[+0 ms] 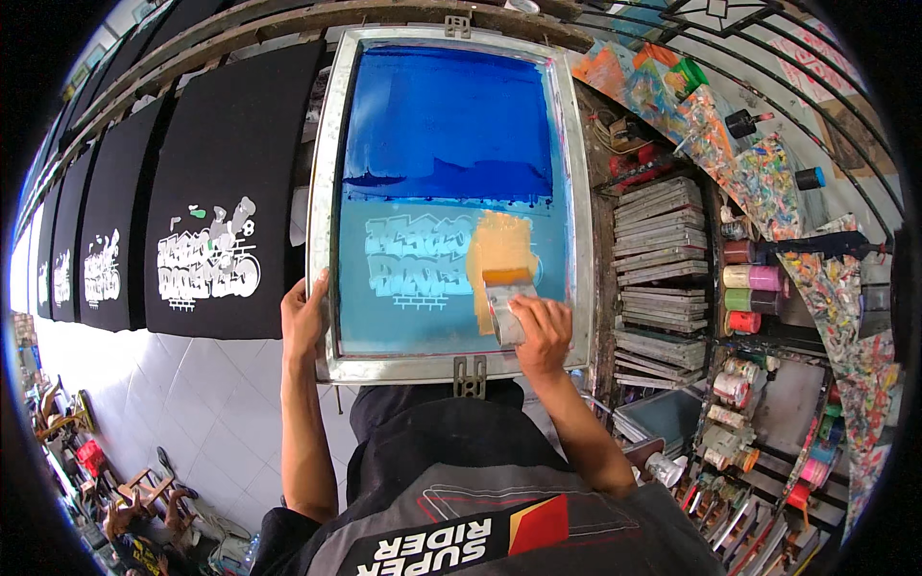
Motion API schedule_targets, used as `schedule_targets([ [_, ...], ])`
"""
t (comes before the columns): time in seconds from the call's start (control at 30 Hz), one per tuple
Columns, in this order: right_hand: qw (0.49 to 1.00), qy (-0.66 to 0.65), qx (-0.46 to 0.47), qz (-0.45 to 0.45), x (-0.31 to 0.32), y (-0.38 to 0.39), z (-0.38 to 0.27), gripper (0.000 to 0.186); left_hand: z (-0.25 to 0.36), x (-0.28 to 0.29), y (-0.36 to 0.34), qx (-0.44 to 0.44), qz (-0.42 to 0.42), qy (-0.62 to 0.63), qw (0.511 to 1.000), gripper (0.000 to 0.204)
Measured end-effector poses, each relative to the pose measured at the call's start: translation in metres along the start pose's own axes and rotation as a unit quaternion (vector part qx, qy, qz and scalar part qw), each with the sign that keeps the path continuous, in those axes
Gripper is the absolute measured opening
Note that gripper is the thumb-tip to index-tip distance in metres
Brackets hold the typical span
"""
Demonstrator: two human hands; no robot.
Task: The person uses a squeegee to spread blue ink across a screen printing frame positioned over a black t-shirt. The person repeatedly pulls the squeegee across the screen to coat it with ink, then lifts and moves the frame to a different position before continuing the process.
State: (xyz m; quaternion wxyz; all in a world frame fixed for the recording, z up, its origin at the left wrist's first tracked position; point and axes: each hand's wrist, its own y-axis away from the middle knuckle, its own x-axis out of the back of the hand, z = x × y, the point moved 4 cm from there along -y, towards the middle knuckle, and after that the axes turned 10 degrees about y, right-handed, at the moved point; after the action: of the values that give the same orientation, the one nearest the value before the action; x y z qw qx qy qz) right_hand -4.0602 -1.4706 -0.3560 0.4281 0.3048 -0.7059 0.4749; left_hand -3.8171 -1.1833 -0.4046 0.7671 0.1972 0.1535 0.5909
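Note:
In front of me lies a silk-screen frame (567,125) with a pale metal rim. Its mesh (413,331) is deep blue in the far part and see-through teal in the near part, with white lettering showing below. My left hand (305,315) grips the frame's near left side, thumb on the rim and fingers partly hidden. In my right hand (544,331) is a small squeegee (509,305), its orange-smeared edge against the mesh. A band of orange ink (501,240) covers the design's right part, beyond and left of the squeegee.
Boards with black printed shirts (226,144) run in a row to the left. Metal clips (470,376) sit at the frame's near and far ends. On the right are stacked screen frames (660,240), ink pots (752,278) and a paint-spattered strip (768,173). Another person (158,533) is at lower left.

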Motion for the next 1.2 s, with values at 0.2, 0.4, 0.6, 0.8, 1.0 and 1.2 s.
schedule_targets([
  [0.2,0.991,0.006,0.021,-0.132,-0.006,-0.088,0.022,0.025,-0.001,0.004,-0.002,0.029,-0.008,-0.014,0.999,0.043],
  [0.4,0.988,0.026,0.047,-0.146,0.027,-0.056,0.003,0.028,-0.001,0.001,-0.001,-0.019,0.014,-0.006,1.0,0.043],
  [0.6,0.999,0.005,0.011,-0.047,0.006,-0.007,-0.004,0.025,0.004,0.001,0.007,0.028,0.014,-0.017,0.999,0.044],
  [0.8,0.988,0.041,0.029,-0.146,-0.015,-0.091,0.023,0.027,0.004,0.003,0.0,0.014,0.001,-0.048,0.999,0.044],
  [1.0,0.964,-0.079,-0.124,-0.221,0.03,-0.131,0.034,0.035,0.003,0.01,0.0,-0.017,0.023,-0.081,0.996,0.049],
  [1.2,0.833,-0.364,-0.416,-0.036,0.022,-0.042,0.104,0.048,-0.011,0.03,0.02,-0.075,0.058,-0.097,0.991,0.045],
])
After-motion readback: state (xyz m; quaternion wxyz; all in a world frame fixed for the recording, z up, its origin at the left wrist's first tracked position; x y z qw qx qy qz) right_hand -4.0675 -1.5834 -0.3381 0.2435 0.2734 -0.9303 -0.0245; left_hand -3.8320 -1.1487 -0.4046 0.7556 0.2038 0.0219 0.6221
